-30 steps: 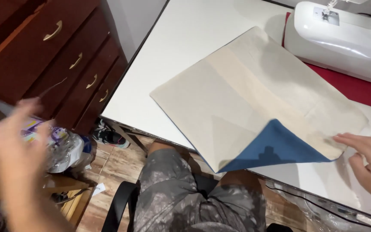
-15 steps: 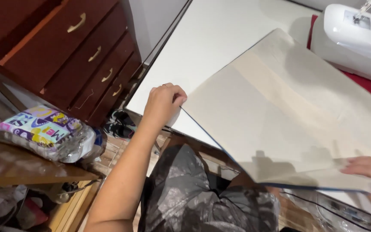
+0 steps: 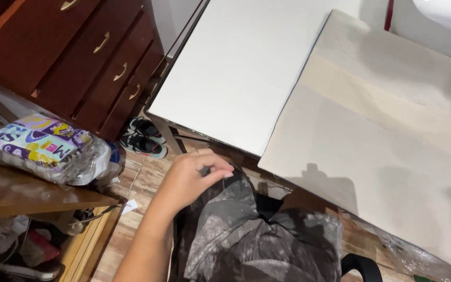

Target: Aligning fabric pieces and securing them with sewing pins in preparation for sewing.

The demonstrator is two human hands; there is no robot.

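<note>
At lower centre, the left hand (image 3: 194, 180) is pinched on a small dark object (image 3: 205, 171) (kind unclear) over the grey patterned trousers (image 3: 251, 235). Light, it is judged; fingertip grip suffices. No right hand is seen.

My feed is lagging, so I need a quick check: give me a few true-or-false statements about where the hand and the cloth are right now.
1. The left hand is down at the grey patterned clothing on the lap. True.
2. The beige cloth lies wholly on the white table. False: its near edge hangs over the table edge.
3. The right hand rests on the cloth. False: no right hand is in view.
4. A pair of shoes sits on the floor beside the wooden drawers. True.
5. A colourful plastic-wrapped package lies on the white table. False: it sits on a brown wooden surface at the left.
</note>
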